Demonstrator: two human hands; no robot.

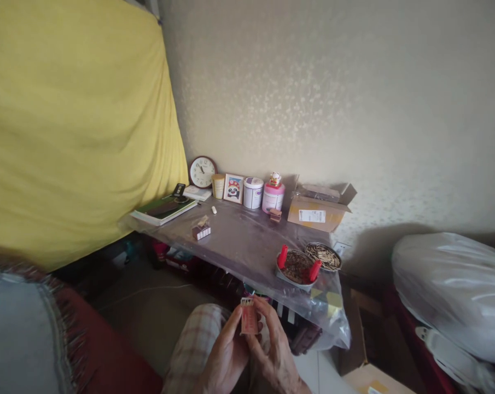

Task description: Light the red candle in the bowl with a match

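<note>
A small reddish matchbox [249, 322] is held upright over my lap, its top end showing a row of matches. My left hand [227, 350] grips it from the left, thumb along the side. From the right, my right hand [274, 342] has its fingers closed around the same box, with the index finger at the top end by the matches. Beyond both hands, near the table's front edge, stands a round tin [298, 280] with dark contents and two red grips on its rim. Just behind it is a round tin of loose matchsticks [323, 256].
The table [243, 235] has a plastic cover hanging over its edge. On it are a small stack of boxes [201, 230], a green book [165, 208], a clock [203, 172], a picture frame [233, 189], canisters [253, 193] and an opened carton [316, 212]. A plastic-wrapped bundle [448, 284] stands right.
</note>
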